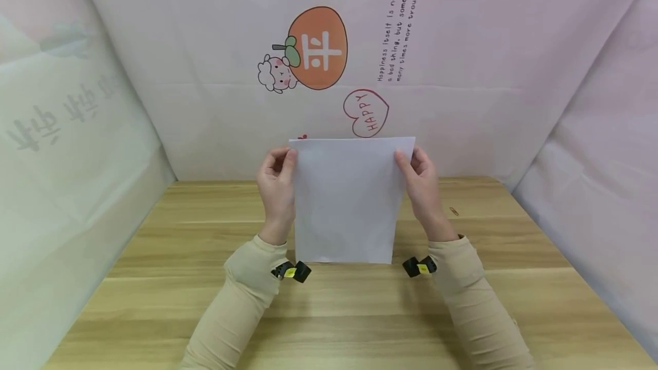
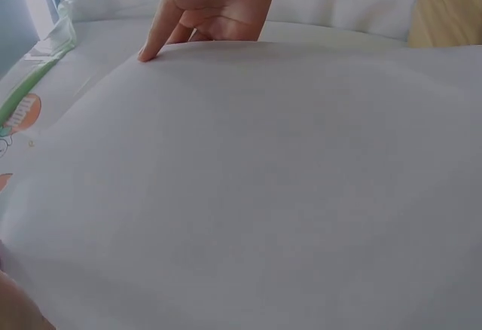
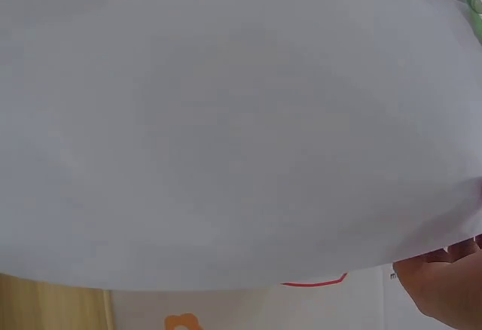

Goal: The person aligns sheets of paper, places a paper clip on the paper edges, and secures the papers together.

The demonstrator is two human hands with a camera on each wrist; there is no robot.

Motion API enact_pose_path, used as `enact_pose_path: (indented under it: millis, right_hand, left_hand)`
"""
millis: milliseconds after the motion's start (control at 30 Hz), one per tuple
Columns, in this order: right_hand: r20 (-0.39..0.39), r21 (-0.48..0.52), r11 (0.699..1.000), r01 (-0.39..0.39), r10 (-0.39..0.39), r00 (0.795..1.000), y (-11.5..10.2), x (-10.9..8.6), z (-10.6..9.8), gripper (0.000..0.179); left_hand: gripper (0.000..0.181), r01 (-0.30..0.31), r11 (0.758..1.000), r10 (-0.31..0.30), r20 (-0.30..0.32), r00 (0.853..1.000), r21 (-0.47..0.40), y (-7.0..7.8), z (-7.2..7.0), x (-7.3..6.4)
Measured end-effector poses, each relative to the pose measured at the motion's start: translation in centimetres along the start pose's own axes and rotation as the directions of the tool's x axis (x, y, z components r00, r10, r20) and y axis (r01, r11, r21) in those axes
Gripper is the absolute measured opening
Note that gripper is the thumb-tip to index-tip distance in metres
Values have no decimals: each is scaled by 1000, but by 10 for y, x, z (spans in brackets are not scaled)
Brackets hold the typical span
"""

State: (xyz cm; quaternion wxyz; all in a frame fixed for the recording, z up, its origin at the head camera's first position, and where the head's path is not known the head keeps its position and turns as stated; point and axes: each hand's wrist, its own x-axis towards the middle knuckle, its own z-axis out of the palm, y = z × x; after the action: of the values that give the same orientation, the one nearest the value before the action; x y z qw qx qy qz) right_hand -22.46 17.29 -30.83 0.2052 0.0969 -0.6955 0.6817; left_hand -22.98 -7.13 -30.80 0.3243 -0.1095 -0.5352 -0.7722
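A blank white sheet of paper (image 1: 346, 201) is held up in front of me by both hands, its lower edge near the table. My left hand (image 1: 277, 187) pinches its upper left edge, thumb on the near face. On the opposite side my right hand (image 1: 424, 187) pinches the upper right edge the same way. Paper (image 2: 248, 187) fills most of the left wrist view, with the right hand (image 2: 222, 2) at its far edge. The right wrist view is also mostly paper (image 3: 233, 126), and a hand (image 3: 444, 281) shows at the lower right. Whether it is one sheet or several cannot be told.
A paper clip (image 1: 454, 210) lies on the wood-grain table (image 1: 349, 318), right of the right hand. Printed white cloth (image 1: 205, 73) hangs behind the table, and pale cloth hangs at both sides. Dark wrist cameras (image 1: 296, 271) sit below the hands.
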Motion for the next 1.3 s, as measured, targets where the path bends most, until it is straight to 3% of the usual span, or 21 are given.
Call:
enact_pose_path:
  millis: [267, 700, 1033, 1300]
  right_hand:
    - [-5, 78, 997, -16, 16, 1000, 15, -2, -12, 21]
    - [-1, 119, 992, -47, 47, 999, 36, -8, -34, 17]
    - [62, -101, 995, -20, 27, 998, 65, -6, -61, 37]
    - [148, -309, 950, 34, 13, 989, 83, -7, -79, 44]
  left_hand:
    - [19, -1, 997, 1, -7, 1000, -72, -2, 1, 0]
    - [19, -28, 996, 27, -9, 1000, -83, -4, 3, -3]
    - [19, -51, 995, 51, 7, 999, -84, -3, 4, -6]
    - [14, -49, 994, 51, 18, 999, -95, -3, 4, -7]
